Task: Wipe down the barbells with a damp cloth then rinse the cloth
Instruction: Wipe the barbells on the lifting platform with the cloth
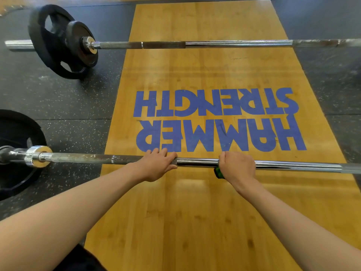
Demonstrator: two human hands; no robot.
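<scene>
Wooden platform [195, 212], blue lettering [214, 118]; speckled rubber flooring [68, 98]

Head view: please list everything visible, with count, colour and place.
near barbell: one, chrome, across platform, nearest camera
far barbell: one, chrome, across platform top
far plates: two, black, far barbell's left end
near plate: one, black, left edge
cloth: one, green, peeking under right grip
platform: one, wooden, centre, blue lettering
rubber floor: black speckled, both sides
left grip: one, bare, holds near barbell
right grip: one, bare, holds cloth
</scene>
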